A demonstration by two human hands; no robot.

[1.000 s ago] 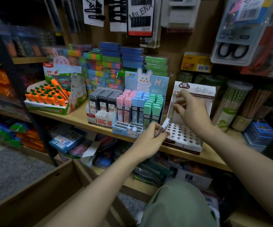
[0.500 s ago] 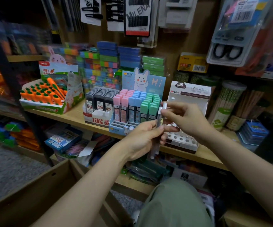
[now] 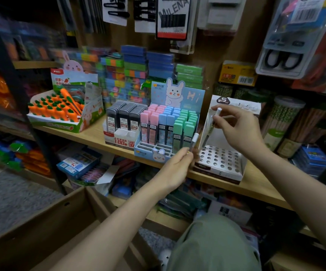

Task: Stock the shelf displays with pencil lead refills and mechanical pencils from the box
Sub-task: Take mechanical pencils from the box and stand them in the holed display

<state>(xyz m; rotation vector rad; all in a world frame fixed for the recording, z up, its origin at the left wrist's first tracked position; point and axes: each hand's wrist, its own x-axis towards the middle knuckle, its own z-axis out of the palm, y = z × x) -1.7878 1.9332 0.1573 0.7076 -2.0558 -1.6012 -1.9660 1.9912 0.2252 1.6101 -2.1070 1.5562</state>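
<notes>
From the head camera, a white-capped mechanical pencil (image 3: 212, 122) is pinched between the thumb and fingers of the right hand (image 3: 238, 130), held upright over the back of the white perforated display stand (image 3: 219, 163), its cap above the fingertips and its barrel hanging below them. A second mechanical pencil (image 3: 193, 140) is gripped in the curled fingers of the left hand (image 3: 175, 169), its white cap protruding up past the fingertips, just beside the stand's left edge. The pastel lead refill display (image 3: 168, 126) and the black lead refill box (image 3: 124, 122) are seen to the left on the wooden shelf (image 3: 256, 184). A cardboard box (image 3: 41, 222) is visible below.
</notes>
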